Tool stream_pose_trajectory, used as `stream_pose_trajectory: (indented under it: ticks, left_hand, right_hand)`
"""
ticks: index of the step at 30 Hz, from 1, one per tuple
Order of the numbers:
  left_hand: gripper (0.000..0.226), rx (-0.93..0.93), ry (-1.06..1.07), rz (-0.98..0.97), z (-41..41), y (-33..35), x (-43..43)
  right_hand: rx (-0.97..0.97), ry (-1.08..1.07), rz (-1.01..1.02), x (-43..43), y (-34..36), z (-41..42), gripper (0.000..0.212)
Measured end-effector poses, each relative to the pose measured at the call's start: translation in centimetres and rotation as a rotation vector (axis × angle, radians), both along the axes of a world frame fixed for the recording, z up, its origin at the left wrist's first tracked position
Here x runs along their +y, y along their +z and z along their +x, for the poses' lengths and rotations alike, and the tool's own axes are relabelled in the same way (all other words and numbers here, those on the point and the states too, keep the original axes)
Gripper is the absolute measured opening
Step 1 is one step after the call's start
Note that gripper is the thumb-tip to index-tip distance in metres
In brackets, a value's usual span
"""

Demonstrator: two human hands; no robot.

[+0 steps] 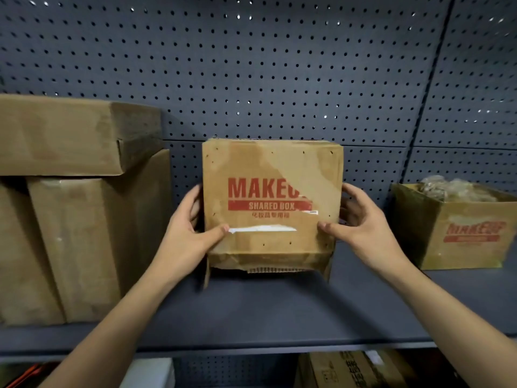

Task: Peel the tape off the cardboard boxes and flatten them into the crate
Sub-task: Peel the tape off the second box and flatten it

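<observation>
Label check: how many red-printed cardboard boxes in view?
2: the held box centre, between left hand and right hand; the open box far right on the shelf. More print may be hidden.

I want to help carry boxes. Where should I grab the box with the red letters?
Take the box by its two flat side walls, one hand from each side, thumbs on the front, as the left hand and right hand do. Avoid the bottom flaps: they hang loose.
</observation>
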State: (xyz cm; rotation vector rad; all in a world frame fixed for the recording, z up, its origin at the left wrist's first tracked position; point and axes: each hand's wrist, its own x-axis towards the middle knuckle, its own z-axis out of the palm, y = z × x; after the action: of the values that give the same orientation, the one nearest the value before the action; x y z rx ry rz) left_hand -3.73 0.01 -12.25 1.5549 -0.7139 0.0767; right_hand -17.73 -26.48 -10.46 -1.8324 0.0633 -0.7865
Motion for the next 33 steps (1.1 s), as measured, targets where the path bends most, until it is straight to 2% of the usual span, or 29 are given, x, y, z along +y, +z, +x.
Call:
stream_pose_trajectory:
  ticks: [4,8,10,13,15,17,20,25,28,33]
  left_hand:
    - [0.1,0.033,0.008,0.019,-0.5,-1.8,-0.3]
    - [0.103,0.022,-0.023,0.047,-1.0,-2.8,-0.6]
    - [0.096,-0.012,-0.045,0.07,-1.4,-2.3,-0.6]
    - [0.081,0.05,-0.1,-0.008,-1.2,-0.5,-0.4]
    - [0.085,0.188,-0.118,-0.068,-0.7,0.9,-0.6]
    - [0.076,0.259,-0.125,-0.102,-0.3,2.2,-1.1]
    - [0.07,0.24,-0.075,-0.119,-0.3,3.7,-1.8]
    - [0.052,0.176,-0.009,-0.23,-0.1,4.4,-1.5]
    - [0.037,0.13,-0.018,-0.333,-0.2,4.2,-1.3]
    - [0.018,0.14,-0.026,-0.308,-0.4,1.9,-1.2]
  right_hand:
    - [-0.002,-0.017,-0.038,-0.1,-1.3,0.2,0.077]
    - [0.06,0.021,-0.055,0.1,-2.9,0.3,0.082]
    - [0.08,0.027,-0.06,-0.3,-2.9,0.1,0.074]
    - [0.051,0.017,0.034,-0.8,-1.1,-0.1,0.042]
    - [0.038,0.026,0.171,-0.8,0.8,0.5,0.038]
    - [0.092,0.019,0.251,-0.4,2.7,1.2,0.042]
    - [0.177,-0.075,0.223,0.2,4.7,1.7,0.056]
    - [0.089,-0.078,0.281,0.6,6.2,0.9,0.034]
    - [0.036,-0.077,0.211,0.8,5.7,0.3,0.024]
    - [0.0,-0.099,0.098,1.0,2.9,0.0,0.008]
